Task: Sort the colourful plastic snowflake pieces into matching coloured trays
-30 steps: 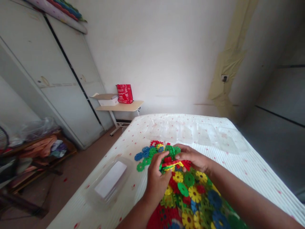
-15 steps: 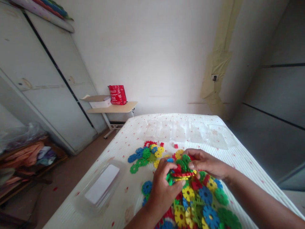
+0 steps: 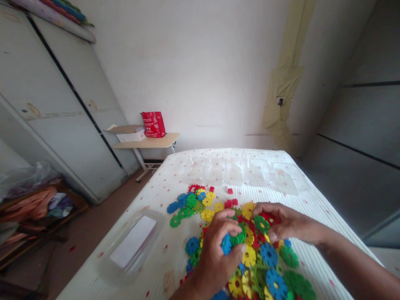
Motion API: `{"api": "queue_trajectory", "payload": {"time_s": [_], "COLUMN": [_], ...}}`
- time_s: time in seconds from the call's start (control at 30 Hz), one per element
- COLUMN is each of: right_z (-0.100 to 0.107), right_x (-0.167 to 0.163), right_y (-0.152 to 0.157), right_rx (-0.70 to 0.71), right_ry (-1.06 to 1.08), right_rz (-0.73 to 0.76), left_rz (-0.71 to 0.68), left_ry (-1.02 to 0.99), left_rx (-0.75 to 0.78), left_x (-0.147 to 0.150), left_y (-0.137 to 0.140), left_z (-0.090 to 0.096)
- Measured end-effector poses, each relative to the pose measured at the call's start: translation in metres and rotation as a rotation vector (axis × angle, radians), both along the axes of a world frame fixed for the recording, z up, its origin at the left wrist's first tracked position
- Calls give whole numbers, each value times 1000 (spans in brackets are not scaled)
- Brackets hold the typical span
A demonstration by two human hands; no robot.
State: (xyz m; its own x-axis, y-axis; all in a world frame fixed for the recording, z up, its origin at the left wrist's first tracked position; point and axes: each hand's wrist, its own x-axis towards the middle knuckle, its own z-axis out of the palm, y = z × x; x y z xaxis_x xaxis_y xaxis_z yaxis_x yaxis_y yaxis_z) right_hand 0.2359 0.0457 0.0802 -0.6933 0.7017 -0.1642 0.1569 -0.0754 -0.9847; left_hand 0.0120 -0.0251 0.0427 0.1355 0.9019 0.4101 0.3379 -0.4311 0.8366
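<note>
A heap of notched plastic discs in yellow (image 3: 235, 284), blue (image 3: 276, 284) and green (image 3: 300, 285) lies on the table, mixed with small red pieces. My left hand (image 3: 217, 250) is over the heap's left side, its fingers curved and apart from the thumb. A blue disc (image 3: 226, 244) and a green disc (image 3: 238, 235) show in that gap; they seem to lie in the heap. On the other side, my right hand (image 3: 287, 223) has a green disc (image 3: 261, 224) between its thumb and fingertips. Part of the heap is hidden behind my hands.
A clear divided tray (image 3: 223, 171) spans the back of the cloth-covered table (image 3: 146, 246). Left of the heap lies a clear plastic container (image 3: 134, 243) with a white label. Several red pieces (image 3: 230, 203) sit behind the heap. A side table (image 3: 156, 141) holds a red bag (image 3: 154, 124).
My hands have moved apart, the right one to the right with a green disc. The red and yellow pieces my left hand gripped are out of it, and its fingers have opened.
</note>
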Motion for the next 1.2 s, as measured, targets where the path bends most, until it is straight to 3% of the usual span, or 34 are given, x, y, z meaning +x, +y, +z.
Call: {"api": "queue_trajectory", "payload": {"time_s": [0.2,0.37,0.53,0.67,0.77,0.9,0.97,1.07,1.2], "right_z": [0,7,18,14,6,-7,-14,-29,-49], "right_x": [8,-1,-10,-21,-40,-80,-103,-134,-159], "right_y": [-3,-8,-11,-3,12,42,57,74,84], "right_rx": [-3,46,158,194,342,728,845,913,894], "right_ry": [-11,-37,-209,-273,-321,-528,-670,-865,-959], "right_rz": [86,134,220,258,160,12,10,31,15], "left_rz": [-3,157,290,399,473,573,615,688,762], "left_ry": [45,162,297,394,462,580,667,782,854], "left_rx": [33,82,101,74,54,-17,-64,-135,-215], "left_x": [-16,-26,-51,-73,-82,-84,-84,-83,-85], "left_y": [-4,-6,-10,-5,11,47,65,86,107], "left_z": [-10,-15,-19,-28,-34,-35,-32,-30,-35]}}
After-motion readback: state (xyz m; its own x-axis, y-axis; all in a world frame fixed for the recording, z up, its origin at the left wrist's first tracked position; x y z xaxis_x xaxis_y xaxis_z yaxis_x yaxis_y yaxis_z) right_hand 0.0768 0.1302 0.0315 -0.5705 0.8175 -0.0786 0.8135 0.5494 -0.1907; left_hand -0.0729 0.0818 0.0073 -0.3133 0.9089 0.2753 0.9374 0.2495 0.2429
